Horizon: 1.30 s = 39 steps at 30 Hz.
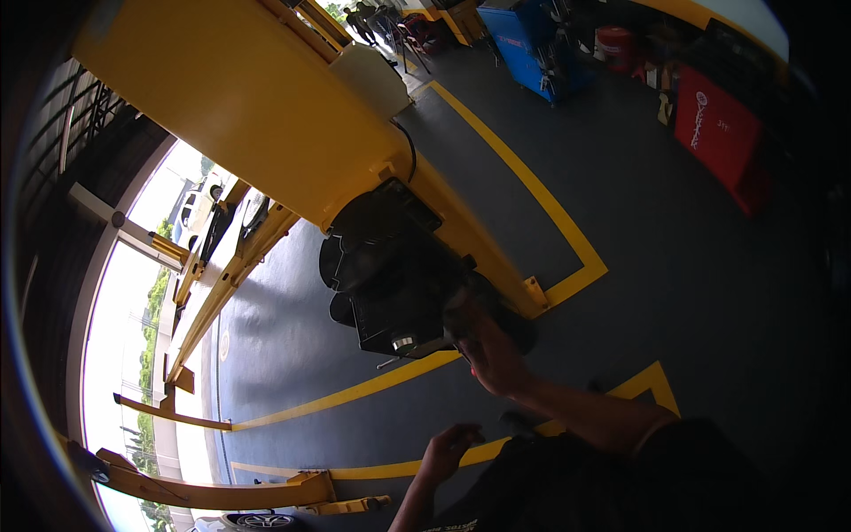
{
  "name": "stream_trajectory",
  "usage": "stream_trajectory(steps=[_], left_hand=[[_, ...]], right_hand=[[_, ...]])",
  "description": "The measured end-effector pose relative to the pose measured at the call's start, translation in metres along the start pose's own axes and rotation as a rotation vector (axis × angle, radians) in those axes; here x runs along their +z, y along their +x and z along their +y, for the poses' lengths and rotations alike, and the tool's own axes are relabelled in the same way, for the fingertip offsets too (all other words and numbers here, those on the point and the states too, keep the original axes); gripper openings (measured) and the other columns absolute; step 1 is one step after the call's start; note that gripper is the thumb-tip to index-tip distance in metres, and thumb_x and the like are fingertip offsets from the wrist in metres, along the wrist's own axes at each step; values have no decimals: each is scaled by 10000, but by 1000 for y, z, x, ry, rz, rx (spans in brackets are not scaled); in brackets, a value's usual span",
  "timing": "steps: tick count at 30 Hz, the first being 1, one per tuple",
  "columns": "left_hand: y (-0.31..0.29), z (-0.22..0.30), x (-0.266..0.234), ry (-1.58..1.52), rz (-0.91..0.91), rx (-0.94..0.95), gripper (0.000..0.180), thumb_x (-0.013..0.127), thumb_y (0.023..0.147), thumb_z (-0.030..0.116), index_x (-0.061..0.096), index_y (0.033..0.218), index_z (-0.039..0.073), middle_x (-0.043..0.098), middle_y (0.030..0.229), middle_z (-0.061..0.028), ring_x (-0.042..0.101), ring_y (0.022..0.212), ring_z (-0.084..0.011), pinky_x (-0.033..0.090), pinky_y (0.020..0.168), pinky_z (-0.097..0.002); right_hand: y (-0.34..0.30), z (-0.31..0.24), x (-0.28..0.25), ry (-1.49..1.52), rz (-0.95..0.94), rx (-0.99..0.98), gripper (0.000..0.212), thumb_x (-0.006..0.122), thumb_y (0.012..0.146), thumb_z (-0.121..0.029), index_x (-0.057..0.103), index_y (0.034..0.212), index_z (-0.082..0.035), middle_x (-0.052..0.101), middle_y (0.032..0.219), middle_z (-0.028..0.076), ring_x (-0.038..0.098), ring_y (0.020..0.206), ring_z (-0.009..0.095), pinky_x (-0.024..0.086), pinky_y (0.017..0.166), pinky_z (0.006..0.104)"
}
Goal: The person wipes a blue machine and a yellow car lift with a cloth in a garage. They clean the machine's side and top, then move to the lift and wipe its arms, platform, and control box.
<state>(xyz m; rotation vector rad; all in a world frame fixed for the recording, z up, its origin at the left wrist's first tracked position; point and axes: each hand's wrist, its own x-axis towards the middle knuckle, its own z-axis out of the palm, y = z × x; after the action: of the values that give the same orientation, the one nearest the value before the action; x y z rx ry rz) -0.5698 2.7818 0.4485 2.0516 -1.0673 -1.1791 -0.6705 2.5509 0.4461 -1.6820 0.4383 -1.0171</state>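
A black box-like unit (394, 288) with rounded black parts along its left side is mounted on a thick yellow post (248, 106). A small silver round piece (404, 344) sits near its lower front edge. My right hand (496, 355) reaches up to the unit's right side, its fingers bent around something dark. Blur and shadow hide what that is. Lower and to the left, my left hand (448, 450) hangs in front of my body with loosely bent fingers, and nothing shows in it.
Yellow lift arms (235, 275) stretch out on the left, by a bright opening. Yellow lines (523, 177) mark the dark floor. A blue tool cabinet (523, 49) and a red panel (718, 129) stand at the far right. A car wheel (261, 521) shows at the bottom.
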Motion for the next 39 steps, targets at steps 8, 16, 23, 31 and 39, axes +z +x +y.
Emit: stream_trajectory(steps=[8, 16, 23, 31, 39], left_hand=[[33, 42, 2, -43, 38, 172, 241, 550, 1042, 62, 649, 1252, -4, 747, 1089, -120, 718, 1062, -215, 544, 971, -354], [44, 70, 14, -212, 57, 183, 237, 550, 1048, 67, 641, 1241, -34, 736, 1108, -138, 706, 1084, -229, 540, 987, -370], [48, 51, 38, -737, 101, 69, 285, 565, 1046, 138, 607, 1270, -33, 687, 1081, -132, 678, 1039, -239, 528, 966, -388], [92, 20, 92, -1390, -95, 1, 299, 542, 1043, 158, 545, 1313, 29, 611, 1129, -102, 608, 1054, -224, 475, 960, -381], [14, -40, 89, -1574, 205, -227, 319, 542, 1029, 219, 532, 1333, 123, 590, 1170, -73, 582, 1059, -246, 438, 993, -397]], right_hand=[[79, -33, -42, -31, 375, -163, 568, 396, 1087, -291, 321, 1552, 28, 339, 1588, 270, 323, 1492, 419, 282, 1220, 485], [138, -13, -11, -606, 39, -288, 651, 506, 1001, -150, 260, 1574, 37, 323, 1591, 290, 302, 1506, 408, 279, 1230, 498], [88, 45, -7, -508, 166, -350, 685, 554, 953, -84, 269, 1566, 29, 318, 1577, 305, 342, 1474, 433, 312, 1214, 503], [134, 5, -11, -153, 99, -237, 650, 533, 998, -148, 271, 1579, -22, 391, 1531, 268, 457, 1381, 435, 404, 1128, 511], [85, 55, -78, 55, -39, 237, 398, 439, 1085, -240, 537, 1399, -16, 661, 1191, 191, 674, 1064, 331, 508, 922, 422]])
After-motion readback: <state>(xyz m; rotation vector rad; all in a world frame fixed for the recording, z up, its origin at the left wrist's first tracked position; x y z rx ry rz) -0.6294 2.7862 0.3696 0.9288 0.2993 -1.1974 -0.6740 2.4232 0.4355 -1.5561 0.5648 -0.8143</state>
